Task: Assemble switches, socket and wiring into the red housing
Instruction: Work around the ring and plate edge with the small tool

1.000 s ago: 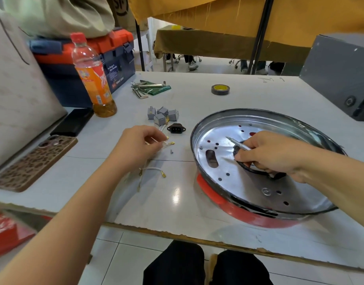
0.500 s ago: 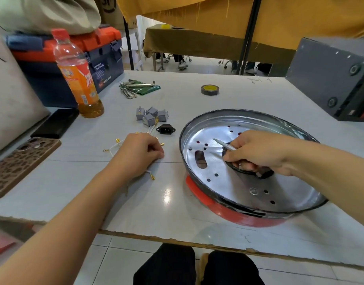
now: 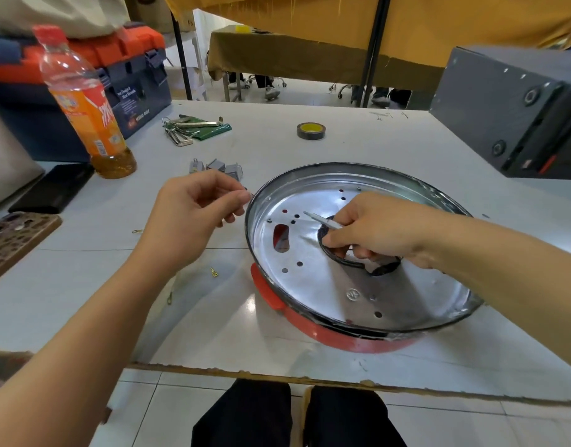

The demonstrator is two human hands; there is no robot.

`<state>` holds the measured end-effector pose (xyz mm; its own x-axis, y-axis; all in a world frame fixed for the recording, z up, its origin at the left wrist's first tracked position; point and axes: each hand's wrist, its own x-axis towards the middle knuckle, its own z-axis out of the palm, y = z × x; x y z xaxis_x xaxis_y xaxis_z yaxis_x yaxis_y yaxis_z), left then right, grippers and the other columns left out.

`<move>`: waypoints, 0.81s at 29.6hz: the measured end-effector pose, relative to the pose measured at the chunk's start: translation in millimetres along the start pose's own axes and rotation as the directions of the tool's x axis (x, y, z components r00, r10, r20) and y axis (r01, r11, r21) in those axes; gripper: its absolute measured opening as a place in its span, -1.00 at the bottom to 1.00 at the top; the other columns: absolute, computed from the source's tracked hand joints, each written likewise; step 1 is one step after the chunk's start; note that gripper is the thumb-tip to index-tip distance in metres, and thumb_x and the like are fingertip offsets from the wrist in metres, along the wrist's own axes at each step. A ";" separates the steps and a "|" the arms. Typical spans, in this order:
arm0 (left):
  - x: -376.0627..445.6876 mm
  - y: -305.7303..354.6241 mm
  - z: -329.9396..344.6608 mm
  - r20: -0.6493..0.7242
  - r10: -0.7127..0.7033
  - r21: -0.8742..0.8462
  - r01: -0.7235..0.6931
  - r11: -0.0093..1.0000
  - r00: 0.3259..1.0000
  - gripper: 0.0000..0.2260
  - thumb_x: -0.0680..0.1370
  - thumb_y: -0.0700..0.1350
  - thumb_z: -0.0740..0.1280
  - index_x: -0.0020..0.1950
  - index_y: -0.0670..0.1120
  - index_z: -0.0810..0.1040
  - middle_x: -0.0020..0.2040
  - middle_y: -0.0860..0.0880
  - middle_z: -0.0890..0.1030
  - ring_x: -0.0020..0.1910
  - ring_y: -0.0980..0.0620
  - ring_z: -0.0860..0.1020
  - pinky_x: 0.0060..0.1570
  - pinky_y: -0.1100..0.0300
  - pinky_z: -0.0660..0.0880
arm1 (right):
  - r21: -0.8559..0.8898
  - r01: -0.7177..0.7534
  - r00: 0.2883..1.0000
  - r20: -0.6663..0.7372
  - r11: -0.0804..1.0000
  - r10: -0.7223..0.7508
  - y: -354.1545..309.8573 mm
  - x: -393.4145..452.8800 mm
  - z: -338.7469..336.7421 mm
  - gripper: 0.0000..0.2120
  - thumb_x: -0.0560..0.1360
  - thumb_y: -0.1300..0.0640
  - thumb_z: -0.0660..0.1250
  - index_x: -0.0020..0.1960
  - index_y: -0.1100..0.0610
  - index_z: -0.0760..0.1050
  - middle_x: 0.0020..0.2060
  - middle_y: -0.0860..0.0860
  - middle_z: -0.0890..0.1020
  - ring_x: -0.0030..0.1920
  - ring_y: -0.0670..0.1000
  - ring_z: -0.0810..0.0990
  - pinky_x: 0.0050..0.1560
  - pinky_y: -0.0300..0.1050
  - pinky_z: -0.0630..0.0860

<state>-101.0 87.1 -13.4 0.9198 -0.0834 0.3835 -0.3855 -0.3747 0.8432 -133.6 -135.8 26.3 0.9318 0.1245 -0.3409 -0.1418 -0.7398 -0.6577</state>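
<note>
The round red housing (image 3: 342,341) lies on the white table with a shiny perforated metal plate (image 3: 310,279) inside it. My right hand (image 3: 374,230) rests over the plate's black-rimmed central hole, gripping silver tweezers (image 3: 319,220) that point left. My left hand (image 3: 194,221) hovers just left of the housing rim, fingertips pinched; thin white wires with yellow terminals (image 3: 213,271) trail below it. Several grey switches (image 3: 216,164) sit behind the left hand. The black socket is hidden by my fingers.
An orange drink bottle (image 3: 87,108) and a blue-orange toolbox (image 3: 139,79) stand at the back left. Hex keys (image 3: 194,127) and a tape roll (image 3: 311,130) lie farther back. Two phones (image 3: 52,191) lie at the left, a grey box (image 3: 516,108) at the right.
My left hand has lifted off the table and moved right toward the housing rim, with the wires trailing. The right hand stays in the central hole with the tweezers.
</note>
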 end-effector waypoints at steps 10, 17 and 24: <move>-5.3 5.5 10.5 -0.026 -0.009 0.085 0.011 0.996 1.000 -0.93 0.48 -0.16 0.40 -0.16 0.01 0.65 -0.28 0.03 0.65 -0.36 0.19 0.54 -0.33 0.43 0.48 | -0.104 0.020 0.984 0.176 0.994 -0.001 3.1 -10.2 -12.9 -0.73 0.44 0.14 0.41 -0.43 0.09 0.51 -0.63 -0.03 0.38 -0.51 -0.03 0.31 -0.29 -0.16 0.27; 5.0 12.9 15.8 -0.127 0.088 0.282 -0.050 0.958 0.988 -0.87 0.51 -0.17 0.35 -0.01 -0.04 0.67 -0.15 0.08 0.58 -0.19 0.23 0.53 -0.16 0.43 0.43 | -0.028 0.033 0.999 0.040 0.999 -0.032 -1.3 -5.3 9.3 -0.81 0.47 0.17 0.39 -0.28 0.19 0.47 -0.63 0.00 0.41 -0.45 0.04 0.38 -0.40 -0.20 0.32; 0.5 27.9 13.0 0.095 0.136 0.252 -0.156 0.955 0.986 -0.82 0.51 -0.23 0.35 0.00 0.01 0.66 -0.11 0.05 0.63 -0.14 0.20 0.53 -0.10 0.46 0.43 | 0.038 0.038 0.999 -0.021 0.999 -0.037 -1.8 -3.1 16.2 -0.78 0.49 0.19 0.35 -0.28 0.18 0.38 -0.51 0.09 0.39 -0.58 -0.02 0.34 -0.49 -0.23 0.29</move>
<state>-110.3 64.6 5.4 0.8614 -0.2211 0.4573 -0.4936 -0.5771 0.6507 -141.6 -124.1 17.7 0.9431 0.1381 -0.3026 -0.1194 -0.7086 -0.6954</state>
